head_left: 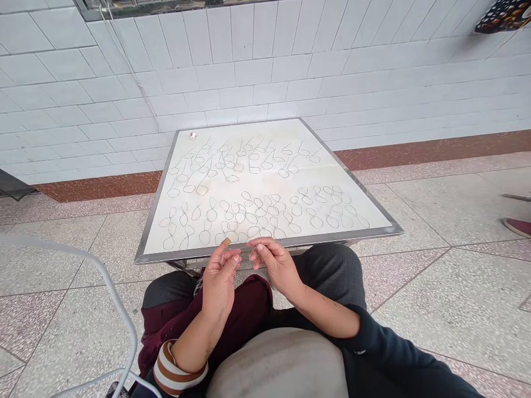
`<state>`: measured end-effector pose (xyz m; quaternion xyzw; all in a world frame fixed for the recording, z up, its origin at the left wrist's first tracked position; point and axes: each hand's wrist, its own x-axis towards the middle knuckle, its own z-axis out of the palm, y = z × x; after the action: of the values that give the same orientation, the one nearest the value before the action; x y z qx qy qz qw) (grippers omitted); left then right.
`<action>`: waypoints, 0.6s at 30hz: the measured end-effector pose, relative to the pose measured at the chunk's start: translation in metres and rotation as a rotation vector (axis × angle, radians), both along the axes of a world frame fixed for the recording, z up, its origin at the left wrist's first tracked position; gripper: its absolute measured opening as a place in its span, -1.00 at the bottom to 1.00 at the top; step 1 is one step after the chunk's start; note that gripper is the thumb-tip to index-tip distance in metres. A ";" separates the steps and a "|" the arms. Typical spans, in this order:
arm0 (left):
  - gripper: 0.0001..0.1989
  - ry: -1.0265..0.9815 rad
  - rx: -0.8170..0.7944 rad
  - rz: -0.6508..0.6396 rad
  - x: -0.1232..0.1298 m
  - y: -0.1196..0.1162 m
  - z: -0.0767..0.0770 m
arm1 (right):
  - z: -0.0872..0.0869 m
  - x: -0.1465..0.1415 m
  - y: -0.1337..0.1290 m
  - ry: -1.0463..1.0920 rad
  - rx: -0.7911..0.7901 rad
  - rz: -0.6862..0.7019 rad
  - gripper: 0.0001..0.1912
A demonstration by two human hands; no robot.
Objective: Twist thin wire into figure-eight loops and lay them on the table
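Left hand: thumb and finger pinch thin wire | Right hand: fingertips nearly together, grip cannot be told | 12 o'clock from hands: wire loops on table

The worktop was surfaced in off-white and bordered in grey; its wire loops were seen in dark grey. The wall was tiled in white, the skirting coloured reddish brown, the floor speckled grey and pink. The left cuff was striped brown and white.
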<state>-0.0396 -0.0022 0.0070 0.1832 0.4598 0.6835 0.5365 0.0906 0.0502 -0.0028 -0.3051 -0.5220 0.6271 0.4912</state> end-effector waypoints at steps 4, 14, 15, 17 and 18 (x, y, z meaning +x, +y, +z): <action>-0.51 -0.036 -0.017 0.006 -0.001 0.000 -0.001 | 0.001 0.000 -0.001 -0.006 0.001 0.016 -0.77; -0.50 -0.085 -0.008 0.047 -0.005 0.001 0.000 | -0.005 0.002 -0.003 -0.043 0.019 0.083 -0.75; -0.50 -0.081 -0.008 0.049 -0.006 0.001 0.000 | -0.006 0.002 -0.003 -0.032 0.026 0.084 -0.75; -0.49 -0.063 -0.009 0.050 -0.007 0.001 0.000 | -0.008 0.002 -0.004 0.001 0.040 0.058 -0.74; -0.49 -0.047 -0.011 0.050 -0.007 0.001 0.000 | -0.009 0.002 -0.004 0.022 0.043 0.031 -0.73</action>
<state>-0.0469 -0.0016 0.0070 0.1526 0.4551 0.6983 0.5311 0.0927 0.0461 -0.0114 -0.2794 -0.5347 0.6263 0.4936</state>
